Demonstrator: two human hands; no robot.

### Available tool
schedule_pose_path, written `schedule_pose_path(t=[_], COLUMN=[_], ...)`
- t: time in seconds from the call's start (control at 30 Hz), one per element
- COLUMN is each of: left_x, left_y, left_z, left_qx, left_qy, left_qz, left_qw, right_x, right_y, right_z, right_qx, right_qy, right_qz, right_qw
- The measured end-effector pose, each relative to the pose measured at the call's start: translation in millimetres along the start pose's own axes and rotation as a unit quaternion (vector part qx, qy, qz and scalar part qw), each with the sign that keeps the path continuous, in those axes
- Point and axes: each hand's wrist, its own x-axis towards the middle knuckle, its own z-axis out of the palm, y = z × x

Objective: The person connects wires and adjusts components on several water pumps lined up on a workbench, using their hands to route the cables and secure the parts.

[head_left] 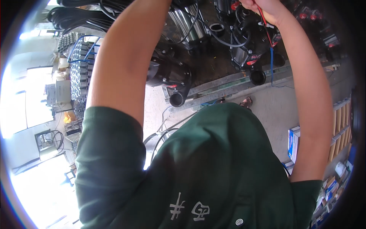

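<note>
My right hand is at the upper edge, fingers curled; their tips are partly cut off. A thin red-and-black cord-like thing runs across it, with a blue length hanging below. What the fingers grip cannot be made out. Just beneath that hand lies a black pump with a round outlet and a dark cable. My left forearm reaches up out of the picture, so my left hand is not seen. Near that arm are another black pump and a shiny steel cylindrical body.
The dark work table has a metal front edge. Black cable coils lie at upper left, beside stacked tubes. Hoses curve over the floor near me. Blue-and-white boxes and a wooden rack stand at right.
</note>
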Motion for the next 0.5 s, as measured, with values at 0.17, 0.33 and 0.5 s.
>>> schedule_pose_path(t=[0.17,0.33,0.5], left_x=[-130,-207,-246], left_y=[37,71,69], left_z=[-18,-68,-65], left_qx=[-0.148,-0.364,-0.262], left_qy=[0.234,0.262,0.232], left_qz=[0.072,0.207,0.21], left_qw=[0.958,0.87,0.913], right_x=[1,-5,-5], right_y=[-4,8,3], right_z=[13,-14,-10], right_qx=[0.009,-0.068,-0.031], right_qy=[-0.024,-0.004,-0.031], right_qz=[-0.013,-0.051,-0.025], right_qw=[1.0,0.996,0.999])
